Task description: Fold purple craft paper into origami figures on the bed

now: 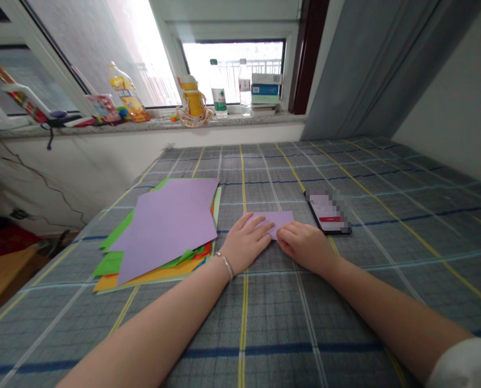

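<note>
A small purple paper rectangle (279, 217) lies on the plaid cloth (272, 323), apparently folded already; whether its crease is finished, I cannot tell. The left hand (246, 240) presses flat on it, grip loose, fingers apart. The right hand (306, 242) curls at its right end; whether that grip pinches is unclear. The coloured paper stack (169, 226) sits untouched.

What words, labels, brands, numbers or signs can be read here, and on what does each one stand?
No text can be read with certainty.
Orange drink bottle: label print, too blurred.
Green-labelled bottle: white marks, too small.
Red-and-white-labelled bottle: too small.
Stacked boxes: print too small.
Phone: screen partly pixelated, unreadable.
Small purple paper: no writing visible.
</note>
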Available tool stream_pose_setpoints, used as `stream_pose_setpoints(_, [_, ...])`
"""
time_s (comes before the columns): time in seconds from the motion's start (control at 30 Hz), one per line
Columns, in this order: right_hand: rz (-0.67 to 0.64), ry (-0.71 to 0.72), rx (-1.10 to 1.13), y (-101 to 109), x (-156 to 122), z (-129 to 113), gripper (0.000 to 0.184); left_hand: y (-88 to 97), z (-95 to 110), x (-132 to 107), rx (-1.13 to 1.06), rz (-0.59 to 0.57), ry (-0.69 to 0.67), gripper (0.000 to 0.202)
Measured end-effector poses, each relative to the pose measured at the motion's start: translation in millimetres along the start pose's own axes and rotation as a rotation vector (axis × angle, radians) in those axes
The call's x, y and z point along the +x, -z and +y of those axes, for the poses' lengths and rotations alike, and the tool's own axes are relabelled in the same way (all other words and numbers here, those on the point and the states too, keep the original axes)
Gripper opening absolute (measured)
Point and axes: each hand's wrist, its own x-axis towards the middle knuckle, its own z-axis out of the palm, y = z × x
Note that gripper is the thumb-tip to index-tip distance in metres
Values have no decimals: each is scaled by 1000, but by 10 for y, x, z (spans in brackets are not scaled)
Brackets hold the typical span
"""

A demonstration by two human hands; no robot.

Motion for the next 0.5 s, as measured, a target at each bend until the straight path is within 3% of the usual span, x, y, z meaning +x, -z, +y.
stream_pose_setpoints(0.13, [-4, -60, 56, -65, 38, -26, 14, -43, 9, 13, -17, -61, -19, 9])
stream_pose_setpoints(0.5, [109, 42, 250, -97, 81, 25, 8, -64, 39, 29, -95, -53, 42, 15])
